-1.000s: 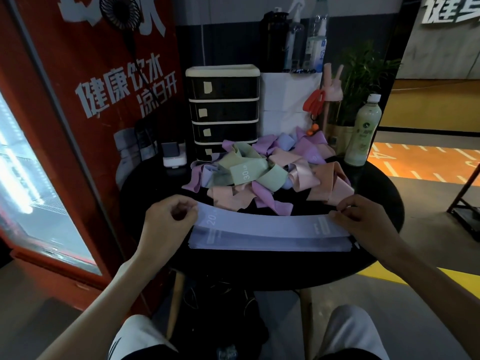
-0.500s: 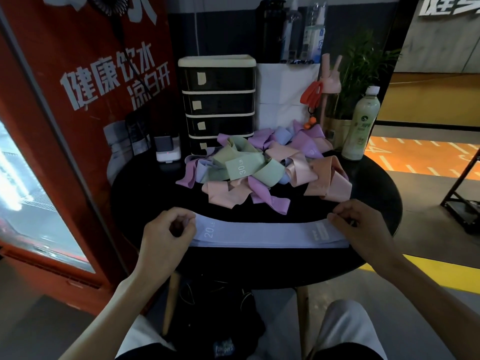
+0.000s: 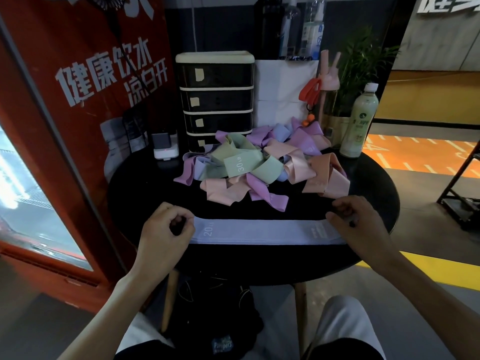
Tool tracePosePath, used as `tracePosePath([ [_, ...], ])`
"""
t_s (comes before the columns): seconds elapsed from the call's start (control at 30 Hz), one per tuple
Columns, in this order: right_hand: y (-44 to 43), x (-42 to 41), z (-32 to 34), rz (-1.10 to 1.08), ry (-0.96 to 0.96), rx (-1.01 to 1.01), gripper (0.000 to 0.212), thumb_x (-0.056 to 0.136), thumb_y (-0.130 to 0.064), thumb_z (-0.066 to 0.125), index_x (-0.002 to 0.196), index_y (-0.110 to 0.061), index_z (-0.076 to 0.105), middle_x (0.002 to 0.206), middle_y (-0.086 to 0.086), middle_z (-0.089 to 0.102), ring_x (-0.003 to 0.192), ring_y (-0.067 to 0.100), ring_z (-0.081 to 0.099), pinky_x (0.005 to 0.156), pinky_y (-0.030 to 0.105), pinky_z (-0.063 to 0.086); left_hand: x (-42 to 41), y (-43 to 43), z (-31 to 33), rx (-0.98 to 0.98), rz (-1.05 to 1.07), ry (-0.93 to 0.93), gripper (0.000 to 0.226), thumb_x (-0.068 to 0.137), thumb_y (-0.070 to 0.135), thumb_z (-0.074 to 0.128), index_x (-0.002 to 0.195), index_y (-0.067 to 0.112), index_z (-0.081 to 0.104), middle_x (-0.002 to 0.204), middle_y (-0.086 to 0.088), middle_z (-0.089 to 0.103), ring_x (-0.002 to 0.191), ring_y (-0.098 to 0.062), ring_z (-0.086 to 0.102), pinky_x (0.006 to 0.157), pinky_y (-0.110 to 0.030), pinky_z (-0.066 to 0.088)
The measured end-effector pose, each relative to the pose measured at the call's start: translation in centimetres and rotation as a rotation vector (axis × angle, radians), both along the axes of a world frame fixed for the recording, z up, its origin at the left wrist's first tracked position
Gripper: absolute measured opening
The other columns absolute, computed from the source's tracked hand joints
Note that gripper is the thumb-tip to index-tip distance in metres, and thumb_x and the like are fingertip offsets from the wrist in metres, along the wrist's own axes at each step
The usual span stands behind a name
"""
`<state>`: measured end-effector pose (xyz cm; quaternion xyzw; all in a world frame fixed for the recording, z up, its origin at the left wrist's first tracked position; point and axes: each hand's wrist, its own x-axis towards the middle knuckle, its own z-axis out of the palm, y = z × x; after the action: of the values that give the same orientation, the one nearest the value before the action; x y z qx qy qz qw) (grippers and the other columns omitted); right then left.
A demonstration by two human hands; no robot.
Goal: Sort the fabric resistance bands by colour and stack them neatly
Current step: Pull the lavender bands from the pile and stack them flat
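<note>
A flat pale blue band [image 3: 262, 231] marked 20 LB lies stretched across the near part of the round black table [image 3: 135, 178], on top of other blue bands stacked under it. My left hand [image 3: 166, 229] pinches its left end with curled fingers. My right hand [image 3: 361, 224] pinches its right end. Behind it sits a tangled heap of bands: a green band [image 3: 246, 165] marked 30 LB, pink bands [image 3: 226, 190], purple bands [image 3: 265, 193], an orange-pink band [image 3: 324, 178] and blue bands [image 3: 202, 166].
A black drawer unit [image 3: 215, 97] and a white box [image 3: 283, 89] stand at the table's back. A green drink bottle [image 3: 359, 120] and a potted plant [image 3: 361, 66] are back right, a small white device [image 3: 166, 146] back left. A red cabinet [image 3: 78, 100] borders the left.
The blue band has come down flat onto the blue stack, its edges now lined up with the bands below. Both hands stay on its ends.
</note>
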<state>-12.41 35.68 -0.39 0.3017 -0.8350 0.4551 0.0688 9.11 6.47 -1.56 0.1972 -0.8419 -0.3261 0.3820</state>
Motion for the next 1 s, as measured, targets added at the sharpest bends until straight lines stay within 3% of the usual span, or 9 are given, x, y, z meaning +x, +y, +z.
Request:
tracePosePath([
  [0.13, 0.5, 0.0, -0.4, 0.118, 0.137, 0.126, 0.022, 0.084, -0.008, 0.071, 0.097, -0.024, 0.063, 0.111, -0.006, 0.051, 0.106, 0.017, 0.045, 0.085, 0.031, 0.041, 0.1, -0.7, -0.1, -0.043, -0.135, -0.122, 0.016, 0.084, 0.031, 0.072, 0.099, 0.035, 0.07, 0.119, 0.02, 0.054, 0.116, -0.004, 0.051, 0.093, -0.019, 0.037],
  [0.2, 0.6, -0.2, -0.7, 0.153, 0.194, 0.207, 0.021, 0.083, -0.011, 0.073, 0.093, -0.028, 0.065, 0.109, -0.012, 0.054, 0.107, 0.018, 0.045, 0.085, 0.033, 0.04, 0.1, -1.0, -0.2, -0.07, -0.192, -0.175, 0.02, 0.08, 0.055, 0.062, 0.095, 0.043, 0.069, 0.12, 0.025, 0.056, 0.117, -0.004, 0.051, 0.099, -0.031, 0.04],
  [0.27, 0.5, -0.2, -0.6, 0.166, 0.189, 0.224, 0.02, 0.083, -0.016, 0.072, 0.089, -0.034, 0.064, 0.104, -0.022, 0.055, 0.106, 0.016, 0.046, 0.086, 0.039, 0.043, 0.0, -1.3, -0.5, -0.083, -0.195, -0.205, 0.027, 0.079, 0.062, 0.058, 0.094, 0.044, 0.07, 0.116, 0.024, 0.06, 0.113, -0.005, 0.056, 0.1, -0.045, 0.044],
  [0.43, 0.7, -0.1, -0.6, 0.179, 0.165, 0.193, 0.017, 0.082, -0.028, 0.067, 0.086, -0.043, 0.059, 0.105, -0.029, 0.052, 0.104, 0.008, 0.043, 0.09, 0.044, 0.043, -0.3, -1.6, -0.8, -0.087, -0.197, -0.218, 0.026, 0.08, 0.062, 0.058, 0.094, 0.043, 0.069, 0.113, 0.022, 0.062, 0.107, -0.006, 0.059, 0.096, -0.051, 0.046],
  [0.67, 0.5, -0.4, 0.0, 0.183, 0.141, 0.283, 0.032, 0.082, -0.018, 0.072, 0.083, -0.046, 0.057, 0.105, -0.031, 0.046, 0.113, 0.01, 0.039, 0.098, 0.05, 0.039, -0.3, -1.4, -0.6, -0.104, -0.192, -0.249, 0.026, 0.079, 0.064, 0.055, 0.094, 0.045, 0.066, 0.111, 0.023, 0.062, 0.107, -0.004, 0.057, 0.096, -0.047, 0.045],
  [0.73, -0.2, -0.7, 0.4, 0.189, 0.159, 0.299, 0.027, 0.083, -0.016, 0.071, 0.085, -0.041, 0.059, 0.104, -0.03, 0.046, 0.115, 0.009, 0.038, 0.1, 0.049, 0.037, -0.4, -1.4, -0.4, -0.042, -0.209, -0.217, 0.021, 0.083, 0.058, 0.059, 0.094, 0.042, 0.068, 0.11, 0.02, 0.062, 0.108, -0.003, 0.058, 0.096, -0.036, 0.044],
  [0.8, -1.7, -0.6, 1.3, 0.23, 0.175, 0.301, 0.021, 0.084, -0.018, 0.069, 0.085, -0.038, 0.062, 0.103, -0.028, 0.05, 0.111, 0.004, 0.043, 0.1, 0.04, 0.037, -0.8, -1.6, 0.2, 0.054, -0.225, -0.15, 0.005, 0.093, 0.036, 0.064, 0.095, 0.037, 0.069, 0.109, 0.014, 0.062, 0.105, 0.002, 0.058, 0.089, -0.017, 0.041],
  [0.87, -4.0, -0.2, 2.3, 0.291, 0.213, 0.267, 0.014, 0.084, -0.018, 0.069, 0.083, -0.031, 0.066, 0.099, -0.023, 0.057, 0.101, -0.001, 0.049, 0.095, 0.031, 0.041, -1.4, -2.5, 1.0, 0.112, -0.192, -0.112, 0.013, 0.098, 0.023, 0.058, 0.097, 0.029, 0.07, 0.109, 0.012, 0.063, 0.101, 0.004, 0.058, 0.077, -0.007, 0.038],
  [1.0, -10.2, 0.7, 3.8, 0.419, 0.283, 0.188, 0.009, 0.082, -0.023, 0.063, 0.075, -0.022, 0.068, 0.084, -0.01, 0.066, 0.085, 0.011, 0.061, 0.082, 0.045, 0.049, -2.5, -6.3, 1.6, 0.12, -0.09, -0.201, 0.016, 0.1, 0.032, 0.054, 0.092, 0.038, 0.067, 0.108, 0.016, 0.062, 0.102, 0.004, 0.058, 0.088, -0.023, 0.041],
])
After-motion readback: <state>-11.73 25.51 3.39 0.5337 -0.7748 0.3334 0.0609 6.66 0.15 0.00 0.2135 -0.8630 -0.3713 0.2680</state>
